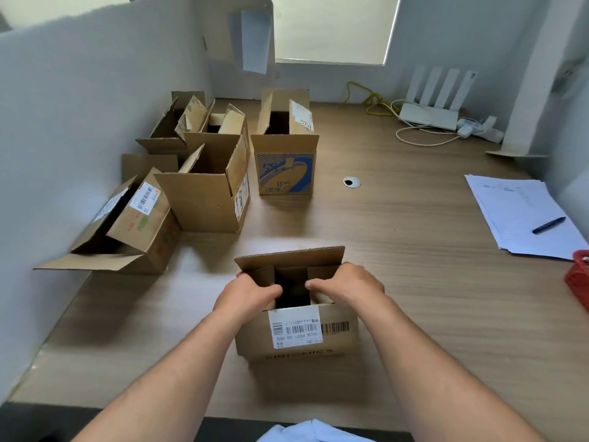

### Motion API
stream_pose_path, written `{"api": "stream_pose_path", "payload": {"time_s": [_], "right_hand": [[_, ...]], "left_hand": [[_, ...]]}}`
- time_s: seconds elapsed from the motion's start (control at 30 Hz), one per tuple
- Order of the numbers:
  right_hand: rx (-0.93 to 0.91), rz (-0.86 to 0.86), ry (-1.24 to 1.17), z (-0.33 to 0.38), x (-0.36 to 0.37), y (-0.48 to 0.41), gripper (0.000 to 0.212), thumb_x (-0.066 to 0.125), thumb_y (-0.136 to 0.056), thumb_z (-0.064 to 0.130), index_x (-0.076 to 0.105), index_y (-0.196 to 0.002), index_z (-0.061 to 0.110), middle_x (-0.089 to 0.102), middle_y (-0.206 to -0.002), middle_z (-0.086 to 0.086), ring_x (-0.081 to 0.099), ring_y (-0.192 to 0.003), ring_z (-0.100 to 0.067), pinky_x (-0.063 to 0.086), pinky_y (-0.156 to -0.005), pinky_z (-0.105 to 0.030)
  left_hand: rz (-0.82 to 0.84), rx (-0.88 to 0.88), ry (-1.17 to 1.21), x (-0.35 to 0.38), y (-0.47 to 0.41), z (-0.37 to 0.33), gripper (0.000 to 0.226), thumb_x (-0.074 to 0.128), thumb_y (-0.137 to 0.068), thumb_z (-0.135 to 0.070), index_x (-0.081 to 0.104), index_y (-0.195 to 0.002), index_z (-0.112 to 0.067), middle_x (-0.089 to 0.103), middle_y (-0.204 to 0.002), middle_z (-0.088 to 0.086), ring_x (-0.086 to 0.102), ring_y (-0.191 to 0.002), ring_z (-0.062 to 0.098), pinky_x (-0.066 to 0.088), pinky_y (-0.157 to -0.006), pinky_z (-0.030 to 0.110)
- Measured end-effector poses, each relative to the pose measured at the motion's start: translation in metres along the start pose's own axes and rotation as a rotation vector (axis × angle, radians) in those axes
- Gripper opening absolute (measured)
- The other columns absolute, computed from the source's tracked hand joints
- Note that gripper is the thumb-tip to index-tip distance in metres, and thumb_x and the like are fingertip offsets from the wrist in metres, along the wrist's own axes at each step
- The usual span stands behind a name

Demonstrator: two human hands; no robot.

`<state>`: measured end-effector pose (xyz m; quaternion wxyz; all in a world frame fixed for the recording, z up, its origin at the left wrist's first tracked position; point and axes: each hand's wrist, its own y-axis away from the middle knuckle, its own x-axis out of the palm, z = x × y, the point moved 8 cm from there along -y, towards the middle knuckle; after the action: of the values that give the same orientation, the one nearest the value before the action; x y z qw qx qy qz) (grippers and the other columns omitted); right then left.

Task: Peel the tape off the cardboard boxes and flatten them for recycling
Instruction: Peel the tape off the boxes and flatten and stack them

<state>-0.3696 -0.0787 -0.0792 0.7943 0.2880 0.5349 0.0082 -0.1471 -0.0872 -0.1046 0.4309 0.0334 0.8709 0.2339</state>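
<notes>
brown corrugated cardboard box with a white barcode label (296, 330) sits open at lower centre on the wooden desk (414, 282). left hand (247, 293) and right hand (345, 285) each curl around a side flap, and five more open cardboard boxes (207, 186) stand upper left.

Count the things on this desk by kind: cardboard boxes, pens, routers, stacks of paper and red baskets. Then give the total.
Cardboard boxes: 6
Pens: 1
Routers: 1
Stacks of paper: 1
Red baskets: 1
Total: 10
</notes>
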Motion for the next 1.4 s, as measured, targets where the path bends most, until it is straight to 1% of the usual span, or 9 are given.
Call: {"api": "stream_pose_path", "payload": {"time_s": [0.1,0.23,0.37,0.5,0.67,0.8,1.07,1.2,1.4], "right_hand": [[0.019,0.040,0.165,0.001,0.004,0.002,0.084,0.062,-0.067,0.074,0.055,-0.126,0.014,0.046,-0.127,-0.008,0.052,-0.114,-0.027,0.041,-0.079,-0.032],[0.034,0.028,0.125,-0.010,0.004,-0.001,0.051,0.059,-0.080,0.045,0.060,-0.121,0.015,0.045,-0.129,-0.010,0.053,-0.110,-0.028,0.039,-0.076,-0.031],[0.019,0.035,0.099,-0.009,0.007,-0.002,0.073,0.056,-0.077,0.067,0.055,-0.126,0.014,0.045,-0.130,-0.009,0.051,-0.115,-0.026,0.040,-0.079,-0.031],[-0.004,0.011,0.107,-0.004,0.001,0.000,0.057,0.056,-0.079,0.049,0.058,-0.122,0.011,0.054,-0.126,-0.010,0.054,-0.107,-0.027,0.043,-0.079,-0.031],[-0.006,0.128,-0.531,-0.018,-0.019,-0.009,0.023,0.041,-0.082,0.023,0.058,-0.087,0.009,0.062,-0.089,-0.012,0.059,-0.078,-0.029,0.050,-0.072,-0.031],[0.115,0.040,-0.880,-0.056,-0.027,-0.018,0.023,0.039,-0.086,0.005,0.037,-0.065,0.014,0.034,-0.059,-0.006,0.033,-0.053,-0.020,0.024,-0.053,-0.026],[0.039,0.098,-0.987,-0.052,-0.024,-0.017,0.025,0.047,-0.093,0.035,0.057,-0.079,0.017,0.053,-0.067,-0.004,0.049,-0.060,-0.018,0.037,-0.057,-0.026],[-0.005,0.144,-1.252,-0.054,-0.038,-0.021,0.071,0.039,-0.086,0.070,0.057,-0.118,0.009,0.059,-0.080,-0.003,0.060,-0.079,-0.019,0.047,-0.063,-0.034],[-0.136,0.062,-1.473,-0.047,-0.068,-0.015,0.073,0.030,-0.090,0.069,0.064,-0.103,0.007,0.060,-0.065,-0.004,0.058,-0.075,-0.019,0.044,-0.070,-0.037]], "left_hand": [[0.000,0.016,0.126,-0.001,0.003,-0.005,0.026,0.063,-0.078,-0.038,0.063,-0.085,-0.013,0.064,-0.077,0.002,0.059,-0.076,0.018,0.044,-0.061,0.028],[0.038,0.018,0.404,-0.011,0.002,-0.007,0.032,0.055,-0.079,-0.041,0.059,-0.073,-0.010,0.053,-0.070,0.004,0.054,-0.072,0.023,0.056,-0.070,0.040],[0.075,0.049,0.426,-0.015,-0.002,-0.007,0.028,0.050,-0.090,-0.029,0.066,-0.084,-0.007,0.049,-0.078,0.005,0.049,-0.077,0.021,0.052,-0.068,0.035],[0.124,0.036,0.486,-0.012,-0.003,-0.006,0.026,0.050,-0.090,-0.030,0.065,-0.078,-0.012,0.052,-0.080,0.007,0.051,-0.078,0.022,0.052,-0.064,0.033],[0.119,0.017,0.585,-0.017,-0.002,-0.004,0.019,0.041,-0.091,-0.020,0.050,-0.074,-0.014,0.043,-0.077,0.007,0.042,-0.070,0.020,0.043,-0.057,0.026],[0.081,-0.025,0.651,-0.019,-0.004,0.001,0.021,0.040,-0.092,-0.021,0.053,-0.076,-0.016,0.047,-0.072,0.001,0.044,-0.066,0.018,0.039,-0.059,0.028],[0.165,-0.058,0.703,-0.014,-0.003,-0.007,0.039,0.046,-0.088,-0.053,0.061,-0.107,-0.022,0.059,-0.100,0.002,0.054,-0.084,0.018,0.045,-0.071,0.033],[0.166,-0.012,0.983,-0.029,-0.002,-0.021,0.077,0.038,-0.084,-0.077,0.046,-0.140,-0.023,0.060,-0.122,0.003,0.054,-0.111,0.020,0.047,-0.096,0.046],[0.112,0.099,1.212,-0.056,0.009,-0.041,0.085,0.024,-0.090,-0.074,0.053,-0.133,-0.007,0.056,-0.082,0.011,0.057,-0.103,0.026,0.046,-0.092,0.044]]}}
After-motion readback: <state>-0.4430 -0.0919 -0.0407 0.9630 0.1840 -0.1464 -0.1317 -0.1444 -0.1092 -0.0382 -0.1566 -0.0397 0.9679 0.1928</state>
